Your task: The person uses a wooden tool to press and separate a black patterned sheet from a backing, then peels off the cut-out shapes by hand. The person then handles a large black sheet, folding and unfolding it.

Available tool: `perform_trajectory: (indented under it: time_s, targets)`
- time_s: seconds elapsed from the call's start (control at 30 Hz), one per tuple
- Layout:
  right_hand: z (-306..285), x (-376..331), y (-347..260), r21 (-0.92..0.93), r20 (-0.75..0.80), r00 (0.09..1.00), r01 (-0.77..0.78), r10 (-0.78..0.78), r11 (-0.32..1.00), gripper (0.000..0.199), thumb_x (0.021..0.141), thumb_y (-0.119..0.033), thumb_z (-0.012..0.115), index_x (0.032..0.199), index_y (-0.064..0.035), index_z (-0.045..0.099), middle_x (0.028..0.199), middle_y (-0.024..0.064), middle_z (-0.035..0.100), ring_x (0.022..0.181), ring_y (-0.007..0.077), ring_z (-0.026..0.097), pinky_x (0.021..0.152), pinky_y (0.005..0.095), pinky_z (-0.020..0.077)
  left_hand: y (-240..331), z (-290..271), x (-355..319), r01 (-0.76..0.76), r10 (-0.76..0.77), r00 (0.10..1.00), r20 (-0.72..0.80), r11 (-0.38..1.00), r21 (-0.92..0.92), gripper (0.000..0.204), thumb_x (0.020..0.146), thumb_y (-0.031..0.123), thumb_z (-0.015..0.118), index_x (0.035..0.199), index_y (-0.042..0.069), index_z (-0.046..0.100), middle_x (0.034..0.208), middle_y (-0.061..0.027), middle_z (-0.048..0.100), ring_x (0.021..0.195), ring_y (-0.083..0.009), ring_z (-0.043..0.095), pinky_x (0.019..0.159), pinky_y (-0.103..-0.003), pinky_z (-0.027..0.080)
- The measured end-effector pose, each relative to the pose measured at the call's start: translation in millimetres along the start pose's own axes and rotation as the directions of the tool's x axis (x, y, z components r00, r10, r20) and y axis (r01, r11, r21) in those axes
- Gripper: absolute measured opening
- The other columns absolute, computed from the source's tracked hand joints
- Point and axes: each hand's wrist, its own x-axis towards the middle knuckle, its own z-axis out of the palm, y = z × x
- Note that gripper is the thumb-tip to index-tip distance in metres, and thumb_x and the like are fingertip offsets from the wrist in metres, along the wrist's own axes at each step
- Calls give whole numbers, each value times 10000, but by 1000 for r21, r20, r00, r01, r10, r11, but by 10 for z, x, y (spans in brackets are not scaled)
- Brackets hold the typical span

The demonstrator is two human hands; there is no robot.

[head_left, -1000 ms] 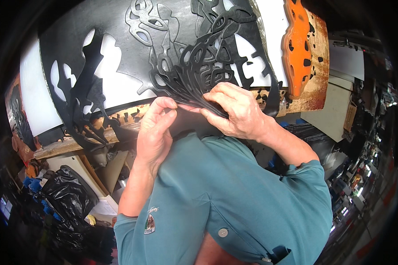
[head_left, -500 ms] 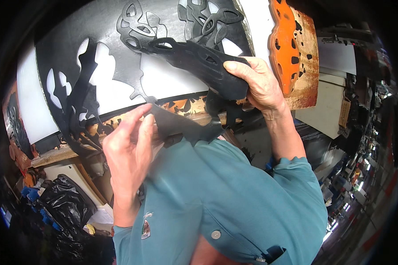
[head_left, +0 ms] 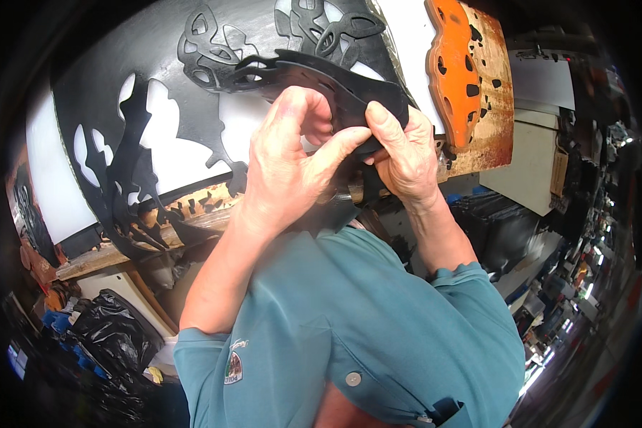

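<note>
A small stack of black, rubber-like cut-out pieces [head_left: 357, 89] with oval holes is held up over the near edge of the work surface. My right hand [head_left: 414, 160] grips its right end, thumb on the near face. Beside it, my left hand [head_left: 285, 160] has its fingers curled against the lower part of the stack. The left thumb reaches toward the right thumb; the left fingertips are partly hidden. Underneath lies a large black sheet [head_left: 89, 78] with shaped openings showing white, and loose cut-out pieces [head_left: 346, 32] rest on it at the back.
An orange plate with holes [head_left: 449, 78] stands at right on a worn brown board [head_left: 499, 68]. Strips of the black sheet hang over the wooden front edge [head_left: 93, 265]. A black plastic bag [head_left: 118, 332] sits low at left, and a pale panel [head_left: 517, 160] at right.
My left hand has moved up and right from the hanging flap to the stack and now grips it. The stack has tilted, showing more of its layered edge.
</note>
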Motion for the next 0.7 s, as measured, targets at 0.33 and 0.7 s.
perform_trajectory:
  time_s: [0.33, 0.7]
  targets:
    - [134, 194, 103, 333, 199, 980, -95, 29, 938, 288, 1111, -259, 567, 1070, -22, 725, 823, 8, 685, 621, 42, 564, 497, 204, 400, -145, -224, 84, -242, 242, 970, 37, 970, 23, 277, 915, 53, 778, 1033, 5, 533, 849, -63, 546, 694, -158, 564, 603, -305, 502]
    - [276, 232, 103, 128, 165, 986, -23, 2, 991, 278, 1095, -247, 604, 1036, -15, 745, 774, 19, 710, 582, 49, 578, 503, 210, 418, -88, -447, 98, -66, 59, 995, 86, 994, 91, 143, 863, -49, 644, 930, 9, 532, 775, -96, 552, 642, -209, 559, 608, -342, 484]
